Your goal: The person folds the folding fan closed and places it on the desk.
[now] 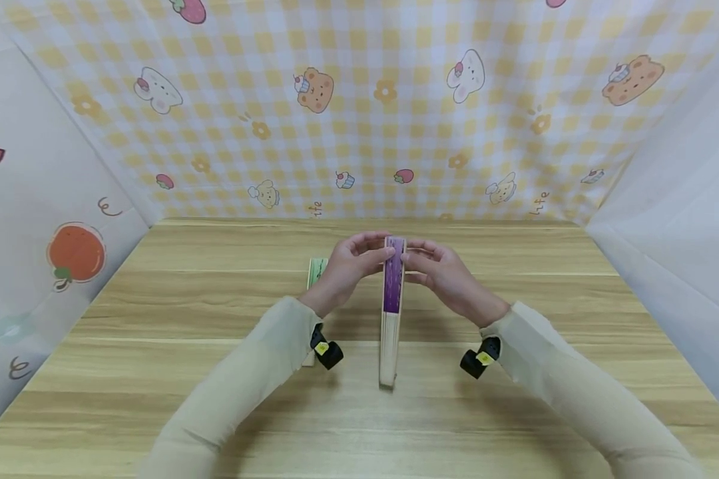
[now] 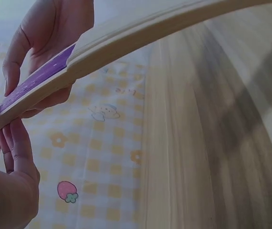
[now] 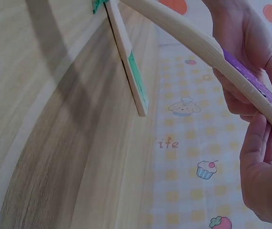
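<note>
A folded hand fan with purple cloth and pale wooden ribs is held up above the table, its purple end away from me. My left hand pinches that far end from the left, thumb on the purple face. From the other side my right hand pinches it too, thumb at the edge and fingers behind. In the right wrist view, the right-hand fingers lie against the fan's wooden edge. A second folded fan, green, lies on the table, partly hidden by my left hand and wrist.
The wood-grain table runs back to a yellow checked cloth with cartoon prints. White cloth walls stand at both sides. A black wrist camera hangs under each forearm.
</note>
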`<state>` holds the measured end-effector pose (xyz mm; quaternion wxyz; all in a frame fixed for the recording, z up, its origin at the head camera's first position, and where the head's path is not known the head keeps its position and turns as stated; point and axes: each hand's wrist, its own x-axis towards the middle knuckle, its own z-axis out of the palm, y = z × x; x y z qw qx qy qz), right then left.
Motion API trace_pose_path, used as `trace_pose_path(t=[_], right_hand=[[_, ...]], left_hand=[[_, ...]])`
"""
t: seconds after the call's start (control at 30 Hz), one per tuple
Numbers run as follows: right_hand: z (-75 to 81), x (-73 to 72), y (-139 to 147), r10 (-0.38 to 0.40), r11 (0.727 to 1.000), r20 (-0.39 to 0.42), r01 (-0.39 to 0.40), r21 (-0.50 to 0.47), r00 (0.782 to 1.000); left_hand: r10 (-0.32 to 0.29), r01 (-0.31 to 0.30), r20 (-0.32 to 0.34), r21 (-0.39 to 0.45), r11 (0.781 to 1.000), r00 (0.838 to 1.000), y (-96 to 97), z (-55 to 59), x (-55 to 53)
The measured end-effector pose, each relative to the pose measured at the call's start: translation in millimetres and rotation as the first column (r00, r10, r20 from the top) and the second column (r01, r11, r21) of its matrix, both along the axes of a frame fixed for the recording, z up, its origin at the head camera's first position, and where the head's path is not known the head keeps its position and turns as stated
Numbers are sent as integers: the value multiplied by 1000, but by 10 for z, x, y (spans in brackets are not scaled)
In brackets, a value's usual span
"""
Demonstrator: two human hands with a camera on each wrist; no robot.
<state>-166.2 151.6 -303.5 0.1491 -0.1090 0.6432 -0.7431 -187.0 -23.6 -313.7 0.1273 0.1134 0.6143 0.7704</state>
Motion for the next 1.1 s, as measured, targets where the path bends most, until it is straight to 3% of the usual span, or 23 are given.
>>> trace_pose_path(t=[0.3, 0.6, 1.1], right_hand=[[-112, -228, -21, -85, 996, 114, 81, 42, 990], [-251, -431, -53, -93, 995, 175, 84, 54, 980], [-490, -652, -126, -139, 984, 188, 115, 137, 972]], left_hand=[[90, -86, 125, -33, 996, 988, 79, -118, -241], [141, -135, 200, -40, 990, 970, 82, -267, -400], [102, -100, 300, -21, 995, 949, -19, -458, -596]])
